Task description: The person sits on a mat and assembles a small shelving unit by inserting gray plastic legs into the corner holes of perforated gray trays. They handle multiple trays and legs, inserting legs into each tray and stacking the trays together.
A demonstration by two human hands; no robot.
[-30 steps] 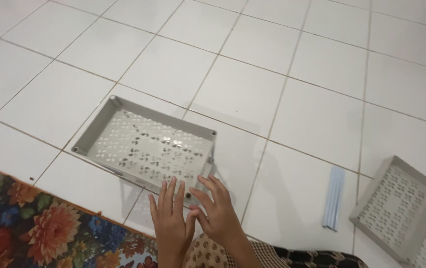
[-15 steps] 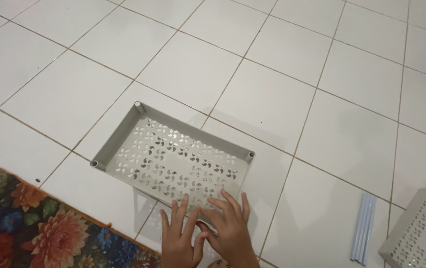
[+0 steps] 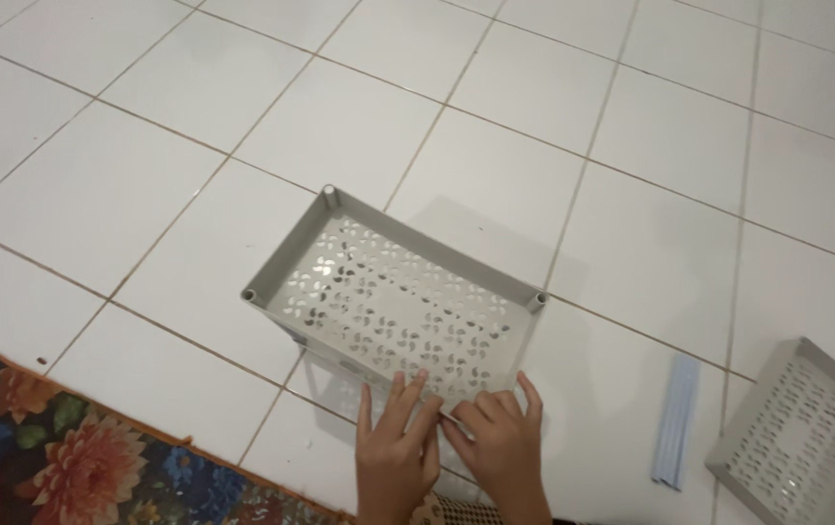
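Observation:
A grey perforated plastic tray [image 3: 286, 253] lies on the white tiled floor, its raised rim with round corner sockets facing up. Both hands rest side by side at its near edge. My left hand [image 3: 396, 447] lies flat with fingers spread over the near rim. My right hand [image 3: 497, 442] sits just beside it, fingers bent onto the same edge and touching the left hand's fingertips. The near rim is hidden under the hands, so a firm grip cannot be made out.
A second grey perforated tray [image 3: 801, 442] lies at the lower right, partly cut off. Pale blue-grey rods [image 3: 675, 420] lie on the tiles between the two trays. A floral rug [image 3: 68, 462] covers the lower left corner.
The view has shifted, so the tray now sits nearer the middle and the second tray further right. Both hands stay at the tray's near edge and have drawn closer together.

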